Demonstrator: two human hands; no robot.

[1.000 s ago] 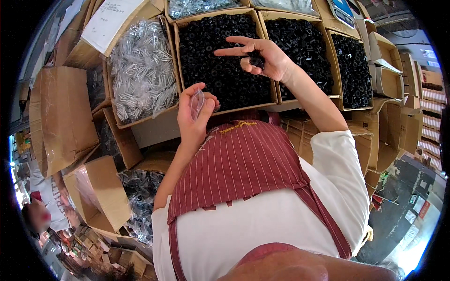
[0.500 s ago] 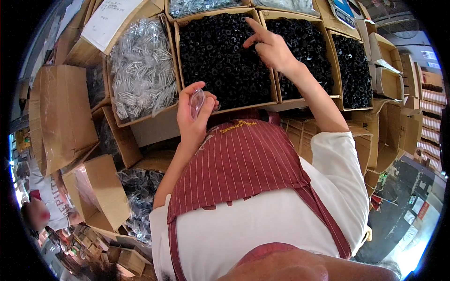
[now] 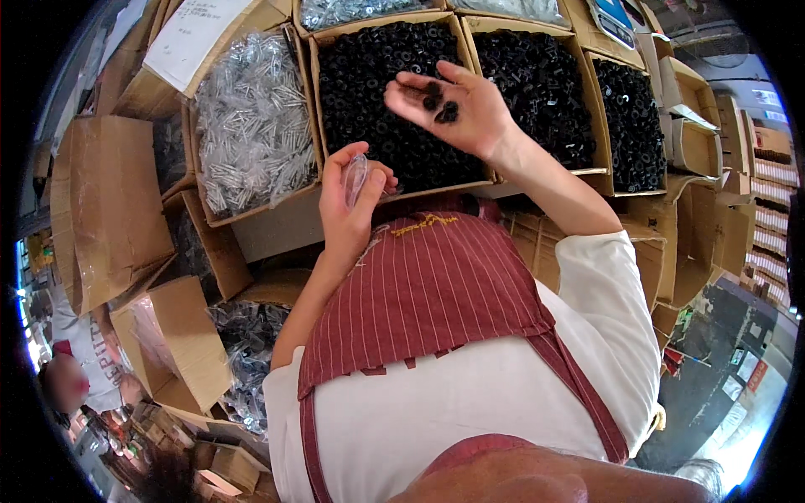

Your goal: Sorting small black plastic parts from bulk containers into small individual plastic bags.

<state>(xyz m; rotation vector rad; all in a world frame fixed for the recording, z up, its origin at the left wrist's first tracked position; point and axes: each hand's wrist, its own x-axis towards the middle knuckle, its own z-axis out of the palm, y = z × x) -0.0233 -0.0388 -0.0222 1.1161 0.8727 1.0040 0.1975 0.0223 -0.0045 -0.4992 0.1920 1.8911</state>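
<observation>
Palm up, my right hand (image 3: pixel 457 109) lies over the wide box of small black ring-shaped parts (image 3: pixel 369 92). A few black parts (image 3: pixel 446 111) rest on its palm and fingers, which are nearly flat. At the near edge of that box, my left hand (image 3: pixel 348 201) has its fingers curled round a small clear plastic bag (image 3: pixel 355 180). Whether anything is inside the bag I cannot tell. A second box of small black parts (image 3: pixel 537 92) stands beside the first, to the right.
Left of the black rings, a box holds silver screw-like pieces in clear bags (image 3: pixel 251 126). Another box of black rings (image 3: pixel 629 126) stands farther right. A paper sheet (image 3: pixel 189 38) lies at the back left. Open cartons (image 3: pixel 113 210) stand at the left, near another person (image 3: pixel 84 360).
My right hand has turned from palm down, fingers pointing over the box, to palm up, showing black parts on it. It has come a little nearer and left. My left hand barely moved.
</observation>
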